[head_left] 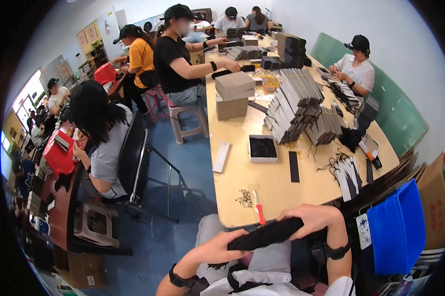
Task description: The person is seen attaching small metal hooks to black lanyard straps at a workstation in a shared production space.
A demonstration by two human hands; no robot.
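Note:
A long black bundle (267, 236), which looks like gathered cords, stretches between my two hands above my lap. My left hand (221, 246) is closed round its lower left end. At the upper right end my right hand (312, 220) grips it with the fingers partly hidden behind it. Just beyond the bundle, at the table's near edge, lies a slim tool with a red handle (260, 214). A small heap of dark bits (244, 198) is beside that tool.
On the wooden table (301, 194) stand an open white box of black cords (263, 148), a black strip (294, 166), stacked grey cartons (234, 93) and rows of flat grey packets (294, 106). A blue bin (397, 229) is at my right. Several people work around the room.

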